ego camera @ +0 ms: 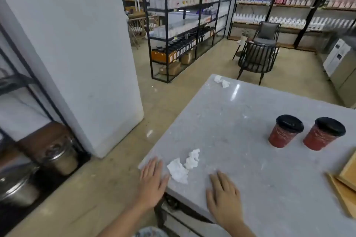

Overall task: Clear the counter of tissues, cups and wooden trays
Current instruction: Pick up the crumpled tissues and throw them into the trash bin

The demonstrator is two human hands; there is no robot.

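Two crumpled white tissues [184,166] lie near the front left corner of the grey stone counter [240,121]. My left hand [153,183] rests flat at the counter's corner, just left of them, fingers apart and empty. My right hand [224,196] lies flat on the counter a little to their right, also empty. Another crumpled tissue [222,81] sits at the far left corner. Two red paper cups with black lids [285,132] [322,134] stand upright side by side at the right. Wooden trays [344,184] are stacked at the right edge, partly cut off.
A white pillar [77,63] stands to the left across a beige floor aisle. Steel pots [59,158] sit low at the left. Black metal shelving [183,25] with goods and two dark chairs [257,57] stand beyond the counter.
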